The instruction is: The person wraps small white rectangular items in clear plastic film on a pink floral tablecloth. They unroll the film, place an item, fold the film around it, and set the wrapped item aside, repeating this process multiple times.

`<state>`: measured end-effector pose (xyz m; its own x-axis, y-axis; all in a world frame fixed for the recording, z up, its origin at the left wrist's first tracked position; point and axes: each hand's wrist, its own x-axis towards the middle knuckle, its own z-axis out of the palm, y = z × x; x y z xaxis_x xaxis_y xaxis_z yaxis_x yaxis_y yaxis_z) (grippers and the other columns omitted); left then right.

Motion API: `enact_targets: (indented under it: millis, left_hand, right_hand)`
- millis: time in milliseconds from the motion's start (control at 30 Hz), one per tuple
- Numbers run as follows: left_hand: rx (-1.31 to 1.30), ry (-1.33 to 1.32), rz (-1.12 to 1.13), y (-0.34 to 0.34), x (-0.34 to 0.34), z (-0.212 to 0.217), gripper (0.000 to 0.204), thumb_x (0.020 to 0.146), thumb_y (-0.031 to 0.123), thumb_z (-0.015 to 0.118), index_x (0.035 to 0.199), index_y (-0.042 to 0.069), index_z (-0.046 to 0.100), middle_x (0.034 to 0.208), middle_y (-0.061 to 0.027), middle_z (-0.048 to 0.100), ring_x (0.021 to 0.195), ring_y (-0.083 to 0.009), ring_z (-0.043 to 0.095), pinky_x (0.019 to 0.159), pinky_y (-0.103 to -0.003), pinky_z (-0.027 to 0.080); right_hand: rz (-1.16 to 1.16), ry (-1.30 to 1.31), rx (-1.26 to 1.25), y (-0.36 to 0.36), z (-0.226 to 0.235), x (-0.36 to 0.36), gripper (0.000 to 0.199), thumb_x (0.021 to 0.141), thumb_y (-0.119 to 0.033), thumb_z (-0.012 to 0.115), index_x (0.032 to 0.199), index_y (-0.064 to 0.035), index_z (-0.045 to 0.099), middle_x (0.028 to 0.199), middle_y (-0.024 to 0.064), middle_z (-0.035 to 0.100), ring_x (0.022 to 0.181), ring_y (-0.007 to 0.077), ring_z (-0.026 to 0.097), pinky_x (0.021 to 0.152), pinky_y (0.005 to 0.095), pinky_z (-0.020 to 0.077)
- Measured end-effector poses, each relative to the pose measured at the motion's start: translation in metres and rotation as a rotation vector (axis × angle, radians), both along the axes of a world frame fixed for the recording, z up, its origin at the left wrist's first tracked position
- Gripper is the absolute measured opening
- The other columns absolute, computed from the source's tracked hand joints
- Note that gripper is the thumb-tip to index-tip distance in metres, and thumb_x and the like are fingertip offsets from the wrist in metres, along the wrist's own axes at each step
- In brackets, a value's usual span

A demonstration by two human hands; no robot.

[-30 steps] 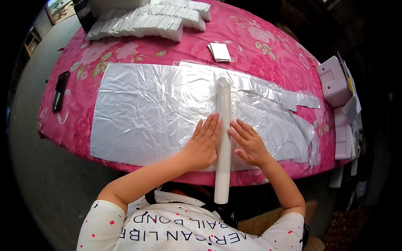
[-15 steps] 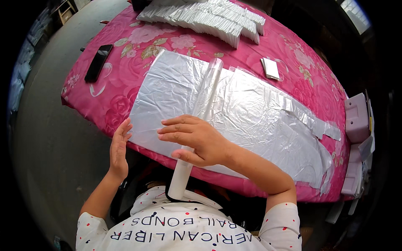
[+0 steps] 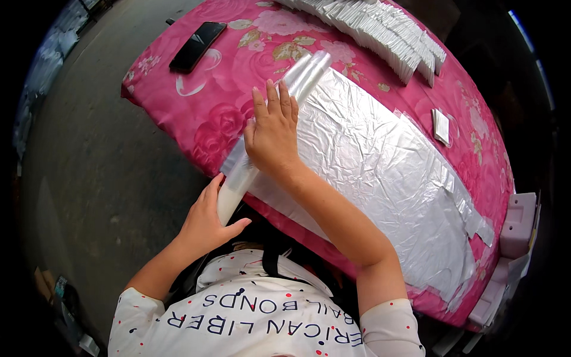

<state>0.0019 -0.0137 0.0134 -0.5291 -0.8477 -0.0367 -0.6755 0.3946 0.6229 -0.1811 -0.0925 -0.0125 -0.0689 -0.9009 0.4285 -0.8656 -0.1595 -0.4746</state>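
A roll of clear plastic film on a white tube point(image 3: 233, 195) lies slantwise across the left end of a wide silvery film sheet point(image 3: 363, 149). My right hand point(image 3: 275, 134) rests flat on the middle of the roll, fingers stretched and slightly apart. At the tube's near end, which juts over the table edge, is my left hand point(image 3: 205, 215). Its thumb stands away from the straight fingers, and the tube end lies between them; whether it presses on the tube I cannot tell.
The table has a pink flowered cloth point(image 3: 160, 101). A black phone point(image 3: 197, 46) lies at the far left. Rows of folded white packets point(image 3: 380, 35) stand at the back, with a small white stack point(image 3: 441, 126) at the right. Pale pink boxes point(image 3: 517, 225) sit beside the right edge.
The roll has moved left over the sheet toward its left end. My right hand has gone farther up along the roll, and my left hand has come in to the tube's near end. The view has shifted.
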Motion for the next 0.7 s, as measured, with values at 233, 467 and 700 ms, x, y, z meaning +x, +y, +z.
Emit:
enact_targets:
  millis: [233, 467, 700]
  left_hand:
    - [0.910, 0.726, 0.095, 0.006, 0.010, -0.001, 0.049, 0.075, 0.012, 0.067, 0.117, 0.000, 0.045, 0.100, -0.0074, 0.056, 0.079, -0.0110, 0.056, 0.072, -0.026, 0.047]
    - [1.192, 0.990, -0.204, 0.012, -0.011, 0.009, 0.065, 0.072, 0.019, 0.068, 0.126, -0.002, 0.039, 0.097, -0.0099, 0.056, 0.075, -0.0134, 0.057, 0.067, -0.029, 0.048]
    - [1.372, 0.953, -0.387, 0.015, -0.016, 0.006, 0.070, 0.070, 0.018, 0.068, 0.129, -0.003, 0.036, 0.087, -0.0105, 0.055, 0.073, -0.0152, 0.056, 0.065, -0.029, 0.048]
  right_hand:
    - [0.089, -1.259, -0.034, 0.013, 0.001, 0.017, 0.069, 0.083, -0.040, 0.059, 0.130, 0.0034, 0.034, 0.134, 0.0216, 0.033, 0.114, 0.0286, 0.047, 0.090, 0.0378, 0.0408]
    - [0.637, -1.701, 0.394, 0.058, 0.022, -0.024, 0.099, 0.060, -0.069, 0.066, 0.127, -0.0018, 0.039, 0.107, 0.0105, 0.057, 0.094, 0.0172, 0.058, 0.081, 0.0353, 0.0491]
    - [0.528, -1.741, 0.280, 0.090, 0.022, -0.038, 0.082, 0.061, -0.048, 0.080, 0.119, -0.0033, 0.044, 0.104, 0.0037, 0.057, 0.097, 0.0140, 0.056, 0.084, 0.0294, 0.0461]
